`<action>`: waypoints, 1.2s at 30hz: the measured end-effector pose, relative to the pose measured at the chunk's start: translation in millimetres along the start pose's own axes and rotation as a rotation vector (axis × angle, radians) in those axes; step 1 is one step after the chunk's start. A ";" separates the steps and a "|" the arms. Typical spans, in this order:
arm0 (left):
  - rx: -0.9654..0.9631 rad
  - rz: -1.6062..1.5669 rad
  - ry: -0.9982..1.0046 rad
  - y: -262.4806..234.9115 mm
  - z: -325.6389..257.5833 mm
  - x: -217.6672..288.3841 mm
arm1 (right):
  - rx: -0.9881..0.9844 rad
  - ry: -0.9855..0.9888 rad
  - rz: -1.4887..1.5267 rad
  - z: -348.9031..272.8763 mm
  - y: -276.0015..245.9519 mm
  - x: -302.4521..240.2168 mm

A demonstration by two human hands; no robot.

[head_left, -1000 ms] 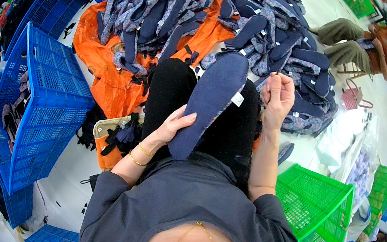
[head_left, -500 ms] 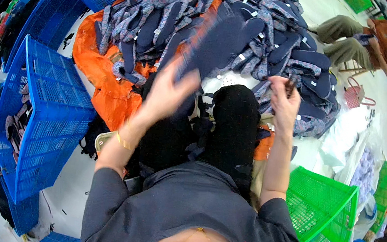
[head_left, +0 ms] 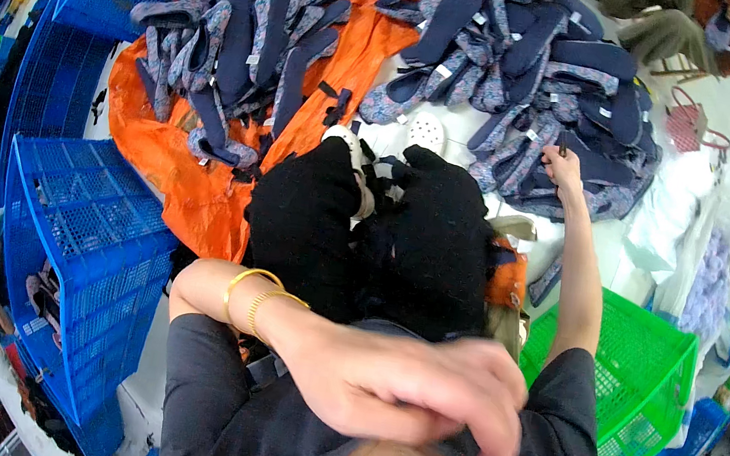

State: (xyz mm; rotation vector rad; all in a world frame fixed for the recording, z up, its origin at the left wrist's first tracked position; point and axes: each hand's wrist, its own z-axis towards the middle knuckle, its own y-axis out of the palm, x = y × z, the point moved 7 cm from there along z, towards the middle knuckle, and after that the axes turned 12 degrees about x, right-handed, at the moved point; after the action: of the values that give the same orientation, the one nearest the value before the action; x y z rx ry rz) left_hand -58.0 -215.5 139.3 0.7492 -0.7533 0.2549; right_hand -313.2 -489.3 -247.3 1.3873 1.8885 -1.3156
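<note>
My left hand (head_left: 407, 390) is raised across my chest, palm down. Its fingers are loosely bent, a little blurred by motion, and nothing shows in them. Farther out on the right, my right hand (head_left: 565, 169) is closed round a small, slim dark tool (head_left: 563, 147); its exact kind is too small to make out. This hand is over the near edge of a heap of navy-soled, flower-patterned slippers (head_left: 447, 25), several with white tags. To the left, another heap of the same slippers (head_left: 270, 30) lies on an orange sheet (head_left: 198, 208).
Blue plastic crates (head_left: 97, 254) stand at my left, and a green crate (head_left: 614, 360) is close by my right elbow. A pink checked bag (head_left: 685, 125) and white plastic bags (head_left: 675, 204) lie at the right. Another person sits at the far right; one more is at the left edge.
My left hand has let go of a navy slipper sole and come back from the heaps to my chest. My right hand, still holding the dark tool, has moved slightly outward to the right.
</note>
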 end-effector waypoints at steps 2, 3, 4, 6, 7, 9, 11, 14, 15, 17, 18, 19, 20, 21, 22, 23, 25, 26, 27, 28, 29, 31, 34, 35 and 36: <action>0.086 -0.173 -0.063 -8.1 15.6 -3.9 | -0.032 0.026 -0.165 43.8 24.7 39.1; 0.133 -0.196 -0.040 -14.1 18.8 -8.5 | -0.047 0.033 -0.187 56.8 42.4 47.6; 0.172 -0.221 -0.018 -21.1 21.3 -12.7 | -0.069 0.013 -0.182 68.5 59.7 56.9; 0.187 -0.254 -0.051 -37.3 23.5 -16.9 | -0.099 -0.095 -0.440 89.1 90.8 71.8; 0.141 -0.275 -0.110 -43.6 24.3 -14.8 | -0.154 -0.129 -0.384 108.7 102.3 98.6; 0.148 -0.314 -0.127 -59.5 20.4 -18.9 | -0.318 0.024 -0.345 114.7 138.7 120.0; 0.203 -0.372 -0.055 -70.6 15.6 -25.5 | -0.429 0.226 -0.281 103.1 161.7 126.1; 0.174 -0.327 -0.043 -79.4 15.1 -35.8 | -0.371 0.296 -0.246 107.8 173.3 148.7; 0.168 -0.311 -0.043 -83.4 15.4 -36.4 | -0.354 0.281 -0.295 118.2 174.4 165.8; 0.214 -0.248 -0.033 -94.9 14.0 -35.3 | -0.327 0.276 -0.249 114.9 180.6 153.7; 0.230 -0.186 -0.072 -100.3 11.1 -39.8 | -0.316 0.288 -0.225 111.2 179.3 139.0; 0.269 -0.194 -0.167 -105.0 5.7 -45.3 | -0.330 0.254 -0.168 109.7 174.7 130.6; 0.304 -0.201 -0.265 -108.9 -1.2 -51.1 | -0.300 0.195 -0.066 106.9 172.6 121.7; 0.358 -0.295 -0.332 -112.2 -8.1 -57.1 | -0.314 0.191 0.004 103.3 166.7 110.8; 0.447 -0.361 -0.386 -115.4 -14.7 -61.3 | -0.337 0.180 0.073 96.7 164.4 93.4; 0.528 -0.295 -0.427 -121.7 -21.4 -63.2 | -0.348 0.177 0.162 89.1 156.3 76.1; 0.631 0.037 -0.475 -137.8 -37.1 -65.9 | -0.416 0.193 0.398 49.9 142.5 12.8; 0.707 0.174 -0.515 -146.0 -44.8 -64.7 | -0.357 0.231 0.468 35.8 135.5 -7.3; 0.765 0.293 -0.503 -154.1 -52.5 -65.9 | -0.414 0.247 0.501 17.2 130.1 -25.2; 0.829 0.413 -0.486 -162.1 -60.8 -66.4 | -0.480 0.263 0.531 -6.4 125.0 -43.9; 0.868 0.563 -0.466 -167.5 -66.1 -61.6 | -0.549 0.219 0.605 -41.7 122.7 -76.7; 0.928 0.858 -0.432 -172.9 -74.0 -52.4 | -0.741 0.133 0.724 -112.3 116.6 -137.7; 0.969 1.207 -0.273 -174.0 -77.5 -44.1 | -0.817 0.047 0.848 -201.1 102.4 -198.1; 1.049 1.021 -0.220 -169.9 -75.9 -40.9 | -0.800 0.040 0.878 -225.8 99.3 -208.0; 1.120 0.831 -0.166 -166.0 -75.7 -38.6 | -0.786 0.036 0.905 -250.8 98.5 -216.6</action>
State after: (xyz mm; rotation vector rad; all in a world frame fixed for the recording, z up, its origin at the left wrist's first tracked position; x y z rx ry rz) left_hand 31.0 -280.0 -11.3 1.4815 -1.0454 1.4609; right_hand -96.1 -367.5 -7.4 1.4865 1.2506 -0.0856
